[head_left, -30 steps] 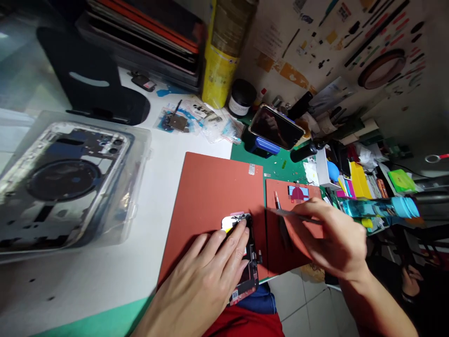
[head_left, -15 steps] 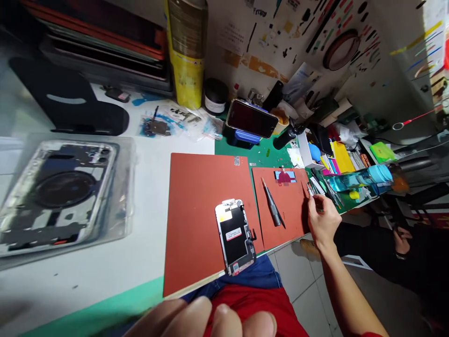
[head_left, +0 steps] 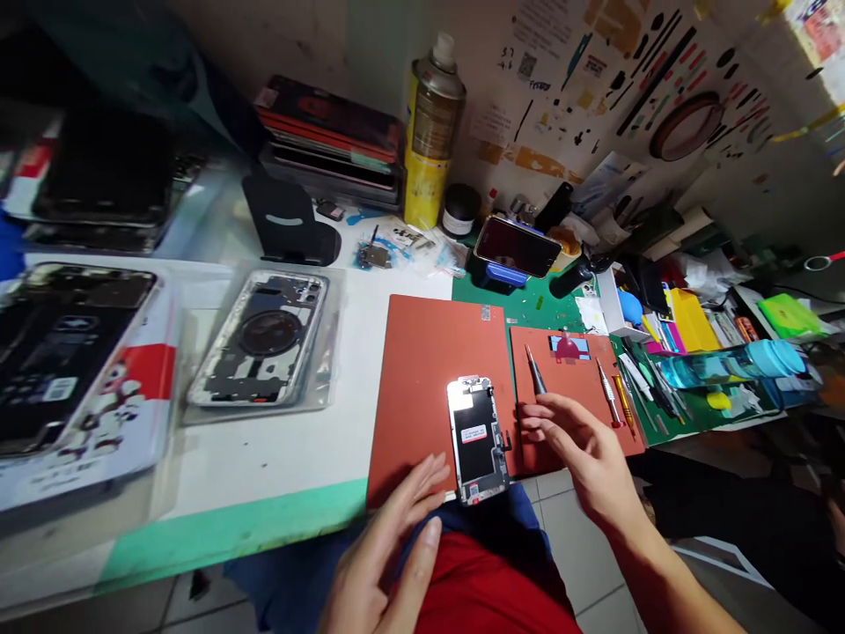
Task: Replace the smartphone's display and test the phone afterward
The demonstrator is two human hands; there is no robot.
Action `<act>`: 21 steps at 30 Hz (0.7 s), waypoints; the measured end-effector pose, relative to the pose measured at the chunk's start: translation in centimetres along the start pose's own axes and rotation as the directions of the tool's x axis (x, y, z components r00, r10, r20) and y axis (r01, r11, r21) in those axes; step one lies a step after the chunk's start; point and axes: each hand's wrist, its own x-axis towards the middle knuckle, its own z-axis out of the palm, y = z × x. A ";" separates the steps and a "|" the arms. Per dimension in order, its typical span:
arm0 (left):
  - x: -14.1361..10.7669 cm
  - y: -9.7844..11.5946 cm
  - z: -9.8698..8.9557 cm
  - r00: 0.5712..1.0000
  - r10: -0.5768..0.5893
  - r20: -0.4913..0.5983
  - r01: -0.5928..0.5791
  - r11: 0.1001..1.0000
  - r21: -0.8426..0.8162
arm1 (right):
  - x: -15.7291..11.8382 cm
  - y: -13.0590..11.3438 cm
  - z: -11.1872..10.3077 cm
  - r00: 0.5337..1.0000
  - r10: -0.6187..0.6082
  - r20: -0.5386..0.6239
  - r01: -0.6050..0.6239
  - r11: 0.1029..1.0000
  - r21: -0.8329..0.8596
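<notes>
A phone screen assembly [head_left: 478, 436] lies back side up at the front edge of the larger red-brown mat [head_left: 422, 361]. My left hand [head_left: 389, 537] is open just left of it, fingers stretched towards its lower left corner and apart from it. To the right, my right hand [head_left: 584, 449] hovers open over the smaller red-brown mat [head_left: 581, 379], fingers loosely bent and thumb apart. Dark tweezers [head_left: 536, 372] lie beside those fingers, which hide their lower part. A silver screwdriver [head_left: 608, 392] and a gold screwdriver [head_left: 624, 405] rest at that mat's right side.
An opened phone housing [head_left: 264, 339] lies in a clear bag on the left, with another opened phone [head_left: 72, 352] beyond it. Behind the mats stand a yellow spray can [head_left: 429, 150] and a propped phone [head_left: 518, 246]. A blue bottle [head_left: 732, 363] lies on the right.
My right hand has moved left from the smaller mat's right edge, where both screwdrivers now show. My left hand has come up beside the screen assembly. The view has shifted left.
</notes>
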 end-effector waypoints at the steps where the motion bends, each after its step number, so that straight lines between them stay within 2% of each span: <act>1: 0.1 0.2 0.5 0.997 -0.044 0.063 0.050 0.995 -0.090 | 0.0 -0.6 0.9 0.994 0.093 0.059 -0.100 0.987 0.129; 3: 0.3 0.4 1.2 0.985 -0.111 0.133 0.138 0.967 -0.214 | 0.4 -1.4 2.2 0.973 0.210 0.095 -0.228 0.939 0.257; 5: 0.5 0.4 1.7 0.973 -0.146 0.178 0.192 0.942 -0.276 | 0.9 -2.0 2.8 0.955 0.277 0.104 -0.295 0.909 0.295; 11: 1.3 1.5 2.4 0.968 -0.139 0.210 0.199 0.932 -0.303 | 1.0 -3.0 3.9 0.950 0.287 0.122 -0.311 0.912 0.269; 17: 0.8 1.8 3.1 0.978 -0.130 0.166 0.181 0.922 -0.343 | 2.1 -1.9 4.0 0.970 0.203 0.130 -0.222 0.964 0.149; 19: 0.6 1.5 3.1 0.986 -0.118 0.117 0.151 0.929 -0.338 | 2.8 -1.8 4.1 0.960 0.223 0.168 -0.248 0.957 0.151; 21: 0.4 1.3 3.0 0.994 -0.110 0.024 0.112 0.933 -0.342 | 3.0 -2.1 4.4 0.940 0.252 0.231 -0.294 0.940 0.172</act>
